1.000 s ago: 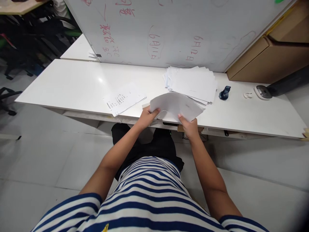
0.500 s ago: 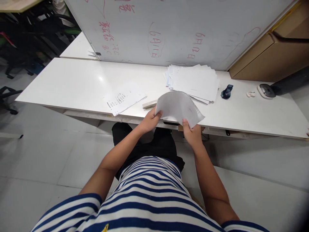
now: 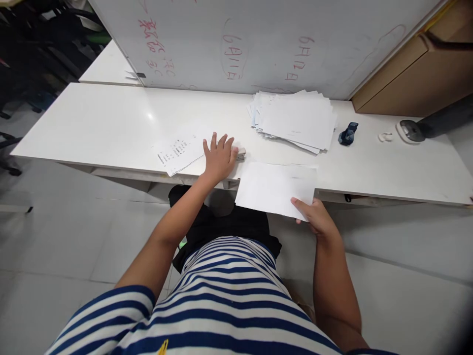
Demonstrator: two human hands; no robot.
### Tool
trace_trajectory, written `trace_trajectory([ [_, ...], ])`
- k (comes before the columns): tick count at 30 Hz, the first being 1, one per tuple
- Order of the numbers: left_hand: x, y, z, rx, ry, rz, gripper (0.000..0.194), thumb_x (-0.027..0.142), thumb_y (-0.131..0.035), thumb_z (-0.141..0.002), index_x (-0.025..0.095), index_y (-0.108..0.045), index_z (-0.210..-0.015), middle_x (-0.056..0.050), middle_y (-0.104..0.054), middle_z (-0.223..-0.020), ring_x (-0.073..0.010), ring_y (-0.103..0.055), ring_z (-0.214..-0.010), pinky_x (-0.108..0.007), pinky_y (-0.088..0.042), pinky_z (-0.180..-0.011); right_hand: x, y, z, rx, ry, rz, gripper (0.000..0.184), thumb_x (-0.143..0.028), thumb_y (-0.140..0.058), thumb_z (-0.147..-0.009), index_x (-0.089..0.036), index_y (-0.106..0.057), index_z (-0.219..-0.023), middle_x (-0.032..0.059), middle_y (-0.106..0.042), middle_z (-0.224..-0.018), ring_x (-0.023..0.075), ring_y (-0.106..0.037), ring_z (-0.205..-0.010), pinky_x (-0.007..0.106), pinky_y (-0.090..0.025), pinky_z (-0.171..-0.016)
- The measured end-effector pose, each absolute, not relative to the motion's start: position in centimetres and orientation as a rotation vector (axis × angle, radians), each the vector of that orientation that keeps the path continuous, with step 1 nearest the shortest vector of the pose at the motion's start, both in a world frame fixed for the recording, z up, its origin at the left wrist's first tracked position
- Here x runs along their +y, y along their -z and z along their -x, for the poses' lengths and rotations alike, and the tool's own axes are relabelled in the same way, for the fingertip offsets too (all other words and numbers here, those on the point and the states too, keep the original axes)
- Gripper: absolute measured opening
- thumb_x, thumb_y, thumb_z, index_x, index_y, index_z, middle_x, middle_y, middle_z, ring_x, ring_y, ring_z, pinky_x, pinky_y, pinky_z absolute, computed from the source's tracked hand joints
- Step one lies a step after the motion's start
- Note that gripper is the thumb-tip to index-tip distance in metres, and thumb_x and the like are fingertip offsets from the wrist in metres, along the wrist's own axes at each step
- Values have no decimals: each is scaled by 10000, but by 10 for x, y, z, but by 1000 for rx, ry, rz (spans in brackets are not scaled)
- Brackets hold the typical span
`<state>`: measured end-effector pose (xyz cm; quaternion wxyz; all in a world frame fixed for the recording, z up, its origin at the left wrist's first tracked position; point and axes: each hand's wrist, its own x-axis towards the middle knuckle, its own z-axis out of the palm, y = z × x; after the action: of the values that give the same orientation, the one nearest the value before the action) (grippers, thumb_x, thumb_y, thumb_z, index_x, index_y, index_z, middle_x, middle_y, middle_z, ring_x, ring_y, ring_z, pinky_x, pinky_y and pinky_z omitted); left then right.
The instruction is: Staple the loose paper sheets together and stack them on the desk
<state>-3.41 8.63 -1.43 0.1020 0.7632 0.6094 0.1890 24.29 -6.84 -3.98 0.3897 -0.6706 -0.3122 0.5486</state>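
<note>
White paper [image 3: 273, 187] lies flat in the grip of my right hand [image 3: 316, 217], thumb on top at its near right corner. The paper reaches over the desk's front edge. My left hand [image 3: 220, 160] is over the desk with its fingers spread, above a stapler-like object [image 3: 241, 153]; only that object's right end shows past the thumb. Left of this hand, printed sheets [image 3: 181, 153] rest on the desk near the front edge. Whether my left palm touches the object is hidden.
A loose stack of papers [image 3: 295, 121] sits at the back of the white desk [image 3: 111, 118]. To its right are a dark blue tape-like item [image 3: 348, 134], a small white object [image 3: 385, 137] and a round black-and-white device [image 3: 411, 132]. A whiteboard [image 3: 266, 44] and a cardboard box [image 3: 402, 79] stand behind.
My left hand has let go of the paper and moved left over the stapler-like object, fingers spread. My right hand has shifted right and nearer, and the curled paper is now flat.
</note>
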Motion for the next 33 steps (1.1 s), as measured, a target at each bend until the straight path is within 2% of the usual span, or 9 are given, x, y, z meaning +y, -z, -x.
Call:
trace_trajectory([
  [4,92,12,41,1683,-455,-2334,441,426,-286,-1014,325,-554,-1350,7,-380,-1577,-318,-109,-1533,-626,29,-1212,-57,35,-239,-860,-1418,1753,288,-408,-755,-716,-161,-618,-768,1,-590,-564,114,-500,-428,213,-343,-305],
  [7,96,14,45,1595,-495,-2345,411,424,-323,-1004,325,-608,-1284,3,-419,-1554,-324,-132,-1528,-636,65,-1200,-53,35,-238,-838,-1391,1776,303,-427,-751,-704,-165,-615,-769,-8,-572,-533,112,-470,-396,221,-315,-309],
  [12,100,22,47,1506,-617,-2320,342,445,-423,-974,324,-678,-1169,-4,-505,-1488,-321,-189,-1512,-616,103,-1199,-52,37,-236,-794,-1347,1840,312,-426,-761,-688,-164,-653,-819,20,-621,-579,149,-513,-437,251,-354,-332],
  [18,101,21,47,1476,-620,-2271,283,401,-478,-957,323,-714,-1093,-8,-548,-1441,-326,-241,-1494,-624,83,-1201,-50,38,-237,-821,-1335,1864,359,-460,-746,-708,-168,-684,-908,45,-668,-656,178,-543,-475,281,-383,-355],
  [22,101,20,47,1476,-596,-2290,309,403,-450,-966,321,-714,-1104,-4,-551,-1438,-315,-244,-1490,-616,83,-1206,-50,39,-238,-833,-1349,1842,400,-495,-754,-696,-179,-680,-931,55,-683,-708,189,-564,-506,286,-381,-356],
  [27,100,17,46,1480,-550,-2277,312,401,-441,-971,308,-706,-1108,-10,-551,-1433,-317,-250,-1484,-606,79,-1210,-50,40,-236,-847,-1340,1842,361,-482,-750,-690,-174,-676,-863,48,-661,-650,180,-538,-470,298,-378,-352],
  [33,109,11,48,1439,-462,-2155,401,413,-500,-940,292,-536,-1320,-46,-493,-1468,-340,-187,-1502,-626,44,-1198,-55,40,-234,-829,-1329,1836,317,-500,-775,-663,-218,-675,-768,41,-638,-595,174,-526,-430,296,-360,-321],
])
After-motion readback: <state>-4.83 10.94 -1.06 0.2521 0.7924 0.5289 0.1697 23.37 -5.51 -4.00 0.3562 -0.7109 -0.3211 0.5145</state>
